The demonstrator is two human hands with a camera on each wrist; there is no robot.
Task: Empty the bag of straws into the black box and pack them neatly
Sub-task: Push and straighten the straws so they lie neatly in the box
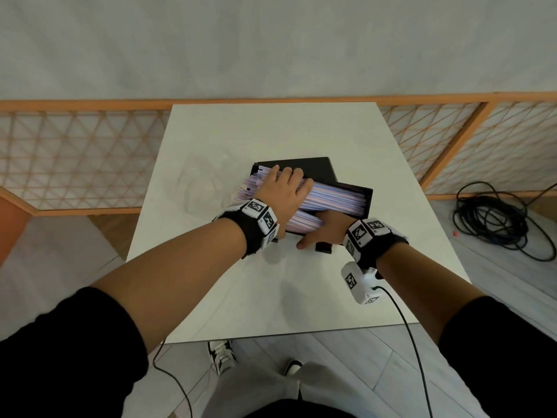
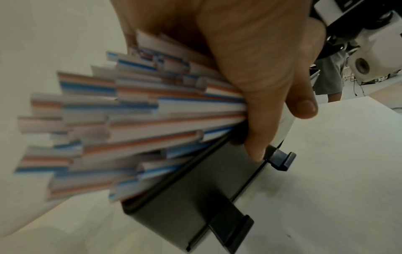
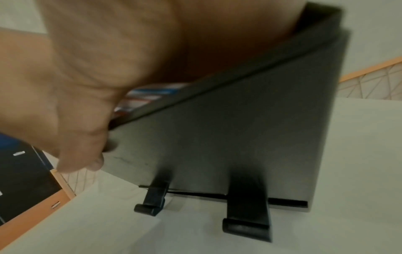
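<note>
The black box [image 1: 369, 200] sits mid-table, full of pink, white and blue striped straws [image 1: 337, 197]. My left hand [image 1: 283, 188] lies over the bundle's left part, fingers curled across its top. In the left wrist view the straws [image 2: 130, 120] stick out unevenly past the end of the box [image 2: 185, 197], below my left hand [image 2: 250, 51]. My right hand [image 1: 325, 227] grips the near wall, fingers inside on the straws and thumb outside. The right wrist view shows the right hand [image 3: 87, 68] over the rim of the box [image 3: 239, 128]. The fingertips are hidden.
The black lid [image 1: 301, 167] lies flat behind the box. An empty clear plastic bag [image 1: 205, 182] lies to the box's left. Two black latches [image 3: 245, 214] jut from the near wall onto the table [image 1: 271, 297]. A cable coil [image 1: 494, 218] lies on the floor, right.
</note>
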